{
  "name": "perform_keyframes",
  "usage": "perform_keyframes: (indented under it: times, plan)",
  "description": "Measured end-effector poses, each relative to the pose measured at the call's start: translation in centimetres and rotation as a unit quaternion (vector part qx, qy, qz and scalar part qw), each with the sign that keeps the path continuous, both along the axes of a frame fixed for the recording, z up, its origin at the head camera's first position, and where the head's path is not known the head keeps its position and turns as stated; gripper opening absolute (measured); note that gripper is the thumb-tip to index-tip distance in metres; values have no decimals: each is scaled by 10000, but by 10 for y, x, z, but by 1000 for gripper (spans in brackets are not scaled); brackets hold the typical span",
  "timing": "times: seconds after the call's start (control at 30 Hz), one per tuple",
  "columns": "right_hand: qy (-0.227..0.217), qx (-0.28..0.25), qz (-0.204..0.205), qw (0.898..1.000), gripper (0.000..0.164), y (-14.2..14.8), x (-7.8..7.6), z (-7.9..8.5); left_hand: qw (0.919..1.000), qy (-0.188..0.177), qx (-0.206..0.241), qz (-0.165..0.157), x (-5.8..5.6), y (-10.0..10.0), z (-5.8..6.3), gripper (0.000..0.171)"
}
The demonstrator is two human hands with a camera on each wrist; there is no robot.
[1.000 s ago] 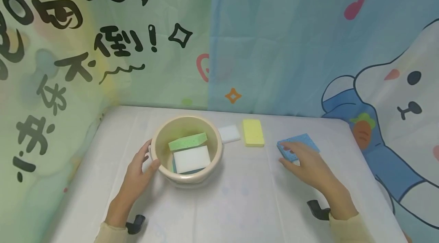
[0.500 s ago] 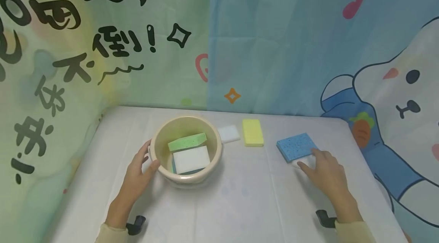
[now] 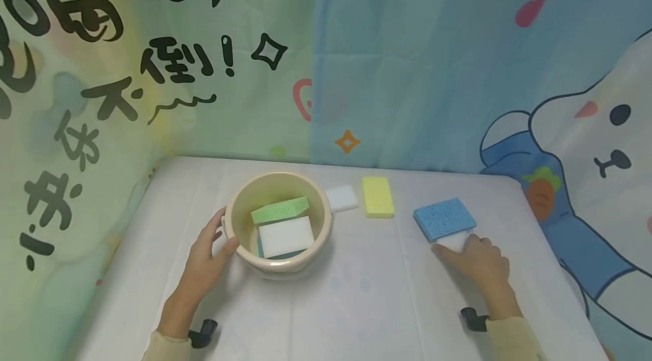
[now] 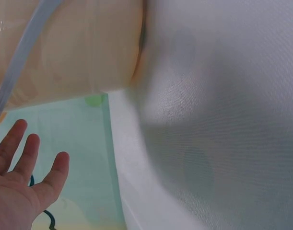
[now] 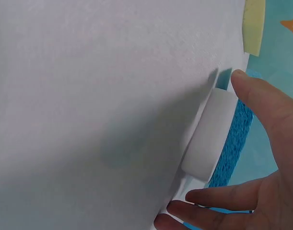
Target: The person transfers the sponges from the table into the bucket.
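Note:
My left hand [image 3: 204, 265] rests its thumb at the left rim of a cream pot [image 3: 285, 264]; its fingers [image 4: 55, 177] extend loosely beside the pot's wall in the left wrist view. Inside the pot lie a green sponge [image 3: 279, 211] and a white sponge [image 3: 286, 236], above a partly hidden darker piece. On the right, a blue sponge [image 3: 444, 218] lies over another white sponge [image 3: 455, 241]. My right hand [image 3: 481, 265] is at their front edge. In the right wrist view, its thumb and fingers spread around the white sponge [image 5: 211, 134], one at either end, with a gap showing.
Behind the pot's right side lies a flat white block [image 3: 342, 198], with a yellow sponge [image 3: 377, 197] to its right. A white cloth [image 3: 351, 304] covers the table. Printed curtains [image 3: 397, 78] hang along the back and sides.
My right hand has drawn back from over the blue sponge to the front edge of the white sponge beneath it. The left hand and the pot have stayed in place.

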State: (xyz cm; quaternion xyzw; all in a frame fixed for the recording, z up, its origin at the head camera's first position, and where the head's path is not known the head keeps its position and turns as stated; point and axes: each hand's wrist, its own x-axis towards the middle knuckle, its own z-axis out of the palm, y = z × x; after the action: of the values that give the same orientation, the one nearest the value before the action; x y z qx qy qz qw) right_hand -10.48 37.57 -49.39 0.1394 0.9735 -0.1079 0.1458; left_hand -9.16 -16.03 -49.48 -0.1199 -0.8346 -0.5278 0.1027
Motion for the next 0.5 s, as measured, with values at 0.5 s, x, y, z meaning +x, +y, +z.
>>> perform_keyframes:
  times: [0.5]
  plan:
    - [405, 138, 15, 9991, 93, -4, -1, -5, 10000, 5, -23, 47, 0, 1, 0, 63]
